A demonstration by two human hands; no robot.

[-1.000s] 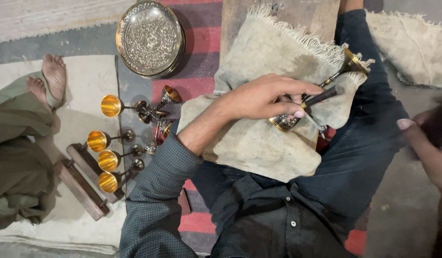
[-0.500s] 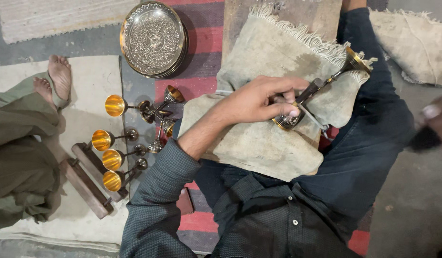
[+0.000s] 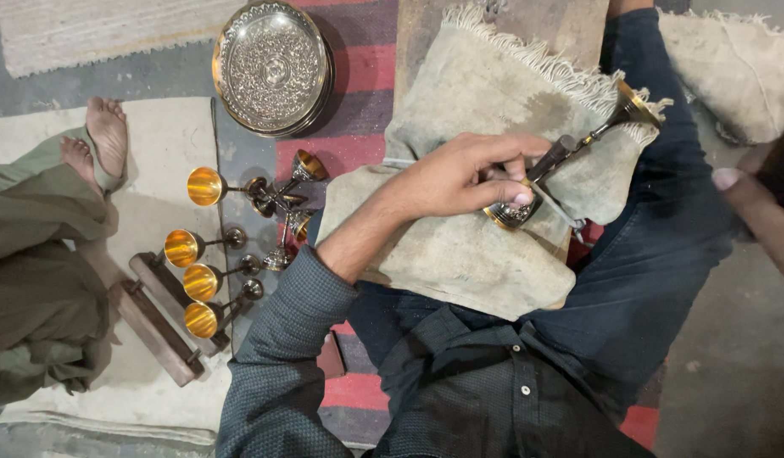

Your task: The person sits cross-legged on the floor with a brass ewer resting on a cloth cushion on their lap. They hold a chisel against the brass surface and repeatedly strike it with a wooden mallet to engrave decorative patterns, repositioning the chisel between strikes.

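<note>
My left hand (image 3: 464, 178) rests on a worn beige cloth (image 3: 468, 254) spread over my lap. Its fingers are closed on the bowl of a metal goblet (image 3: 512, 214) that lies on its side. The goblet's stem runs up right to its gold foot (image 3: 633, 108). A dark wooden handle (image 3: 553, 157) lies along the stem, partly under my fingers. My right hand (image 3: 752, 199) is at the right edge, blurred and partly cut off, with a dark shape just above it. What it holds is unclear.
A round engraved metal tray (image 3: 273, 64) lies on the striped rug. Several goblets with gold insides (image 3: 203, 246) lie on the floor to the left, beside wooden blocks (image 3: 159, 326). Another person's bare feet (image 3: 99, 136) and green clothing are at far left.
My left hand has kept its hold on the goblet and barely moved. My right hand has shifted slightly upward at the right edge and stays blurred.
</note>
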